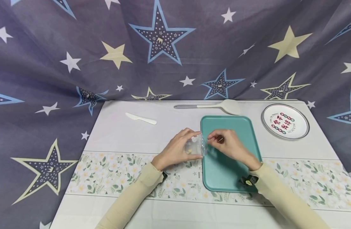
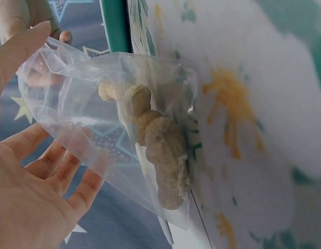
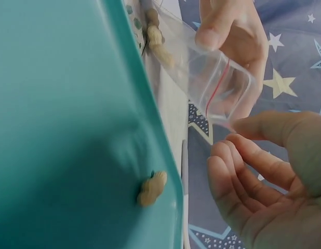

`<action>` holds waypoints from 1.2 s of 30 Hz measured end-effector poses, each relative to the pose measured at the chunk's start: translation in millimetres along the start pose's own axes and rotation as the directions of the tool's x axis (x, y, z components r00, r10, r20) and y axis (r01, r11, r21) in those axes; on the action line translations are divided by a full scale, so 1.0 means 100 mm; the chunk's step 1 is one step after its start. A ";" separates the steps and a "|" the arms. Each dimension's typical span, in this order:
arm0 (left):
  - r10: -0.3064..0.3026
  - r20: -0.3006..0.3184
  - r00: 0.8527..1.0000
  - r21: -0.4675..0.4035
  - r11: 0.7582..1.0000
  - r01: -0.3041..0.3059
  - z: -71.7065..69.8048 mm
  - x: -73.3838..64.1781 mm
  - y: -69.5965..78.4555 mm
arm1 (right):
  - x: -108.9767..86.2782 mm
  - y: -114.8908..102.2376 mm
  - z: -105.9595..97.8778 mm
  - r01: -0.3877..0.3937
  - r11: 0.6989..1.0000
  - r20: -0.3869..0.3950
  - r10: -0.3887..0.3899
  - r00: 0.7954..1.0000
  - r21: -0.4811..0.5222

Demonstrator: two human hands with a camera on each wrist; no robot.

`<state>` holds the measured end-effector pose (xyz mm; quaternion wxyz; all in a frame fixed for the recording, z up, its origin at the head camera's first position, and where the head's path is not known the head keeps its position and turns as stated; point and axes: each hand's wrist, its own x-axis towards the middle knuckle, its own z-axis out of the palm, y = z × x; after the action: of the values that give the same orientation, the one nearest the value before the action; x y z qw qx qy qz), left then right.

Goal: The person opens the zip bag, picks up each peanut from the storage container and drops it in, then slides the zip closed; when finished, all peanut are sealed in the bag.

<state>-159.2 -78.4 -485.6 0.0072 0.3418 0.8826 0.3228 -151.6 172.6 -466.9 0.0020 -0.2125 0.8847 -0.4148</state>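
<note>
My left hand point(image 1: 179, 148) holds a clear zip bag point(image 1: 196, 145) between thumb and fingers, beside the left edge of a teal tray point(image 1: 231, 178). Several unshelled peanuts point(image 2: 163, 142) lie in the bottom of the bag, as the left wrist view shows. The bag's mouth, marked by a red zip line, faces right. There my right hand point(image 1: 228, 144), above the tray, pinches the bag's edge between thumb and forefinger. One peanut point(image 3: 152, 188) lies on the tray near its rim in the right wrist view; in the head view it is hidden by the right hand.
Behind the tray lies a spatula point(image 1: 205, 106) with a grey handle. A white plastic knife point(image 1: 141, 118) is at the back left. A round white plate point(image 1: 295, 111) with red characters sits at the right. A floral strip point(image 1: 112, 173) crosses the white table; a star-printed curtain point(image 1: 175, 76) hangs behind.
</note>
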 end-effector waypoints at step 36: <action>-0.024 0.033 0.999 0.020 1.000 0.024 -0.05 -0.10 -0.02 | -0.17 0.47 0.03 -0.100 0.991 -0.025 0.098 0.995 -0.091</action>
<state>-153.5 -88.3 -485.0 0.0223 0.3366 0.8896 0.3081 -153.5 203.1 -506.6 0.0037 -0.1637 0.9123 -0.3753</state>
